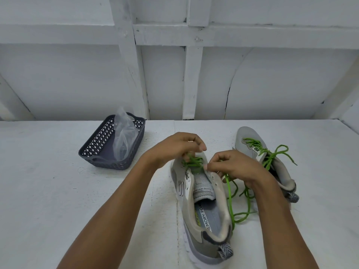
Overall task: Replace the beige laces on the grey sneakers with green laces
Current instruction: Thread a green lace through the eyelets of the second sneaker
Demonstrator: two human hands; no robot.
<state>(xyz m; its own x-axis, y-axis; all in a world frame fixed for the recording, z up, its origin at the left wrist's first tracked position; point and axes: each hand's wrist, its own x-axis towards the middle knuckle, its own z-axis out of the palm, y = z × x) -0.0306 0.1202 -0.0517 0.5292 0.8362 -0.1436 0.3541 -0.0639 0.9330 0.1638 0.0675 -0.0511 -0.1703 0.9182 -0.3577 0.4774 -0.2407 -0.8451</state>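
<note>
White boards make up the wall (pixel 77 74) and the table (pixel 58 191), all bare paint. At the far left of the table stands a dark latticed basket (pixel 93 150) with a clear plastic bag (pixel 124 136) slumped in it, well apart from the work.

Next comes the left hand (pixel 174 148), fingers curled down over the toe end of the lacing, where they appear to pinch the green lace (pixel 230 199) on the left side of the eyelet row. Beneath it lies the near sneaker (pixel 209 226), upright on its sole. Its long axis runs from the heel close to the person out to the toe under the hands. Only the front eyelets carry green crossings. The tongue and the upper eyelets are bare, and no beige lace shows on it.

The right hand (pixel 235 166) pinches the same lace between thumb and forefinger at the right edge of the row. A long slack tail drops from it beside the shoe. This hand looks nearer the free end, so the next eyelet, lying toward the heel, likely falls to it.

Rightmost, the far sneaker (pixel 246 140) sits just beyond, toe away, fully laced with a green bow (pixel 272 154).
</note>
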